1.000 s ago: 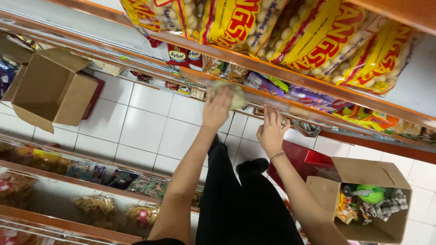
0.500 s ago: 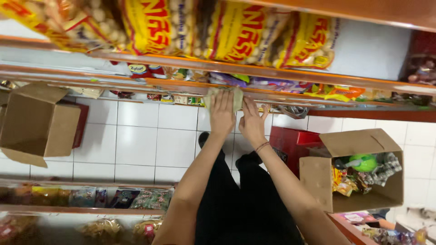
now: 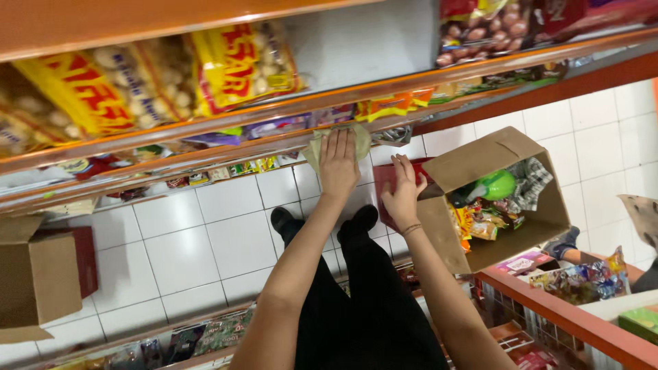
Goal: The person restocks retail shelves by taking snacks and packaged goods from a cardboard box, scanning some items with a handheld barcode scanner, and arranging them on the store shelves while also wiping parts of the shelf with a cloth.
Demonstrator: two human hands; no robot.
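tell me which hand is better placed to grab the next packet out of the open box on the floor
Probably the right hand: it is free, open and hangs beside the flap of the open cardboard box. The left hand lies flat on a pale green packet at the shelf edge.

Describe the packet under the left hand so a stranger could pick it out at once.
Start at the orange shelf rail crossing the picture, with big yellow snack bags above it. Follow it right to the lower shelf edge, where the left hand lies flat on a pale green packet. Its neighbours are purple, orange and yellow; it alone is pale green and pressed under a palm.
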